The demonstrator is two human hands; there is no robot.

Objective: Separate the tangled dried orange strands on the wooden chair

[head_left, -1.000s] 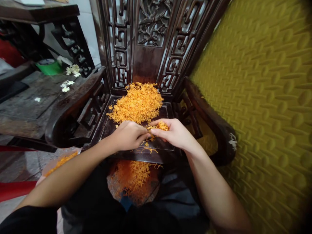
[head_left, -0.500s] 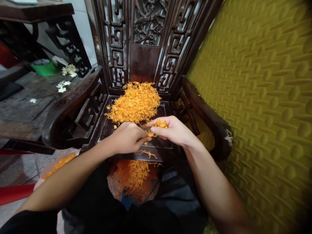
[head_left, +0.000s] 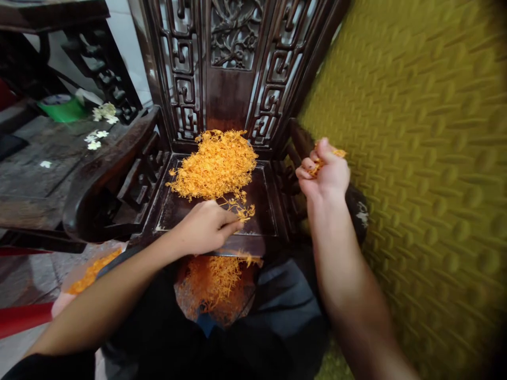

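Observation:
A pile of thin, tangled orange sprigs (head_left: 219, 164) lies at the back of a dark wooden chair's seat (head_left: 263, 198). Above the front of the seat, my left hand (head_left: 206, 224) pinches a small orange sprig (head_left: 246, 212) between thumb and fingertips. My right hand (head_left: 327, 171) is raised over the chair's right armrest, palm turned up, with its fingers curled round a bunch of orange sprigs (head_left: 317, 166). Bits of this bunch stick out between the fingers and beside the thumb.
Between my legs, under the seat's front edge, sits a clear bag of orange sprigs (head_left: 219, 282). A pinkish bag (head_left: 65, 287) with more orange stuff stands at left. Green tape (head_left: 63, 109) and white flowers (head_left: 103, 112) lie on a wooden surface. A yellow textured mat (head_left: 415, 158) rises at right.
My right hand has moved away from the left, up and to the right, with the orange bunch in it. My left hand stays near the same place, still pinching a sprig.

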